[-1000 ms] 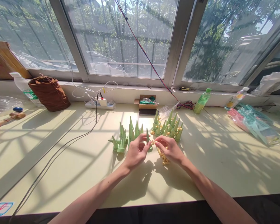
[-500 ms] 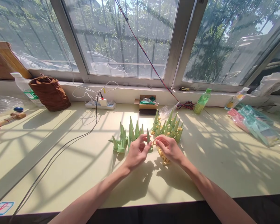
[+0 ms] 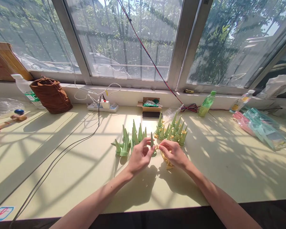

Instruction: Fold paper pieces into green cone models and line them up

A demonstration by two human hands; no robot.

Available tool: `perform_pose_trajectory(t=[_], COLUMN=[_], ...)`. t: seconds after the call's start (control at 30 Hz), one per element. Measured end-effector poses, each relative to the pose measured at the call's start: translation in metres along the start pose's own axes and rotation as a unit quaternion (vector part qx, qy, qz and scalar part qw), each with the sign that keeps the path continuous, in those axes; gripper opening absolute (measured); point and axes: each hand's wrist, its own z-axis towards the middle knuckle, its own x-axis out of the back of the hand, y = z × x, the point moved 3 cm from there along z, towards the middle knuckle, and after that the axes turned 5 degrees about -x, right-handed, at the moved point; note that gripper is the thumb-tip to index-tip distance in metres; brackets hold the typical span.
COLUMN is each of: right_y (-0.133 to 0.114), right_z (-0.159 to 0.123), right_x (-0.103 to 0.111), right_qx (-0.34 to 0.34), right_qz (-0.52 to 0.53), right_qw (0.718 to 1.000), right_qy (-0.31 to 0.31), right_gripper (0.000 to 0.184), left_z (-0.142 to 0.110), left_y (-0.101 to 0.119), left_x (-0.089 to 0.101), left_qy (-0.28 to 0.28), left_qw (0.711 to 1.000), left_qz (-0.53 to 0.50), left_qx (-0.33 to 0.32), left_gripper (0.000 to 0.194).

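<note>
Between the thumb and fingers of my left hand (image 3: 140, 156) is a green cone (image 3: 152, 140), held point up on its wider base. My right hand (image 3: 173, 152) pinches a small yellow piece (image 3: 157, 147) against the cone's right side; whether the two are joined I cannot tell. Just below my right hand lies a pile of small yellow pieces (image 3: 168, 163), partly hidden by it. Left of my hands stands a group of green cones (image 3: 125, 146), one of them tilted. Behind my right hand is another group of green cones (image 3: 176, 127) with yellow bits at their bases.
A small open box (image 3: 152, 106) and a power strip (image 3: 103, 108) sit near the window. A black cable (image 3: 69, 146) crosses the table's left side. Farther out are a brown pouch (image 3: 51, 95), a green bottle (image 3: 207, 103) and plastic-wrapped items (image 3: 262, 125).
My right hand's fingertips have shifted very slightly, with the yellow piece still at the cone's side. My left hand and the cone have hardly moved.
</note>
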Motion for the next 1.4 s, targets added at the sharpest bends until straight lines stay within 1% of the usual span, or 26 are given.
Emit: perform_pose_trajectory(t=[0.07,0.13,0.27,0.33,0.47,0.6,0.7,0.97,1.1,1.2,1.33,1.4], right_y=[0.001,0.0021,0.0023,0.0008,-0.0036,-0.0059,-0.005,-0.0048,-0.0065,-0.0059,-0.0035,-0.0031], right_z=[-0.0001,0.0001,0.0008,0.0007,-0.0007,-0.0017,-0.0015,-0.0002,-0.0002,-0.0001,-0.0003,-0.0005], right_x=[0.0,0.0,-0.0002,0.0003,0.0018,0.0022,0.002,0.003,0.0033,0.0028,0.002,0.0019], right_qx=[0.002,0.004,0.008,0.005,-0.007,-0.001,0.007,0.026,0.029,0.022,0.001,0.0], right_qz=[-0.021,-0.035,-0.041,-0.03,0.018,0.018,0.015,-0.025,-0.047,-0.037,0.006,0.014], right_qw=[1.0,0.999,0.999,0.999,1.0,1.0,1.0,0.999,0.998,0.999,1.0,1.0], right_qy=[0.001,0.005,0.011,0.014,0.012,0.007,0.006,0.002,0.006,0.011,0.011,0.008], right_gripper=[0.035,0.039,0.043,0.039,0.025,0.022,0.022,0.027,0.033,0.033,0.02,0.019], left_z=[-0.0012,-0.0018,-0.0009,0.0003,0.0027,0.004,0.0038,0.0004,-0.0001,0.001,0.003,0.0035], left_y=[0.0011,0.0017,0.0017,0.0017,0.0013,-0.0008,-0.0011,-0.0003,0.0005,0.0009,-0.0011,-0.0026], left_x=[-0.0005,-0.0009,-0.0007,-0.0006,-0.0004,0.0001,0.0006,0.0016,0.0013,0.0012,0.0008,0.0005], left_qy=[-0.01,-0.016,-0.01,-0.004,0.012,0.019,0.015,0.001,-0.008,-0.006,0.006,0.01], left_qw=[0.999,0.999,1.0,1.0,0.995,0.991,0.994,1.0,1.0,1.0,0.995,0.992], left_qz=[0.023,0.03,0.005,-0.023,-0.08,-0.11,-0.094,0.002,0.01,-0.018,-0.077,-0.1], left_qx=[-0.021,-0.027,-0.008,0.011,0.051,0.073,0.061,0.008,-0.002,0.016,0.059,0.074], left_gripper=[0.022,0.021,0.024,0.028,0.03,0.032,0.029,0.026,0.026,0.027,0.029,0.03])
